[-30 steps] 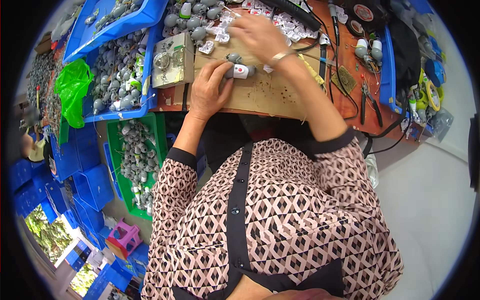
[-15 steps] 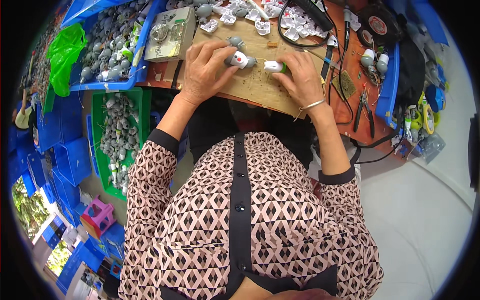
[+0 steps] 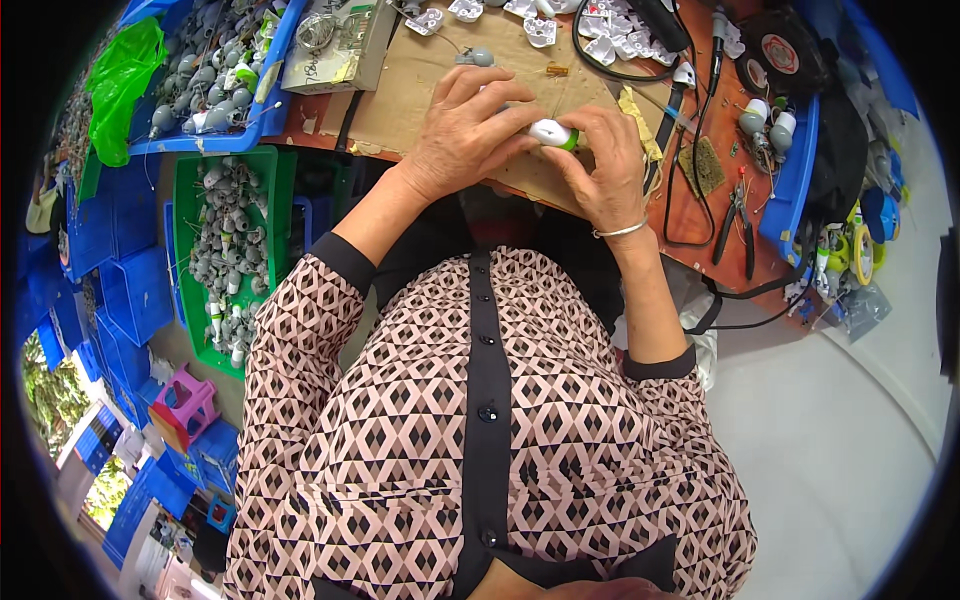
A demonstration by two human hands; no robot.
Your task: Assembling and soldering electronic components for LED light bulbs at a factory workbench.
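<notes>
Near the cardboard's (image 3: 425, 85) front edge, the right hand (image 3: 608, 165) pinches a white-and-green piece (image 3: 550, 132). The left hand (image 3: 462, 140) curls against it, grip hidden; earlier they were apart.

white-and-green rounded piece (image 3: 552, 133) | roughly sideways | held between fingers (image 3: 592, 122)

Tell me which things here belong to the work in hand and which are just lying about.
Apparently in the work:
- white-and-green piece, in the right hand, meeting the left hand
- cardboard
- loose white parts

Seemingly lying about:
- green plastic bag
- pink stool
- pliers, untouched now
</notes>
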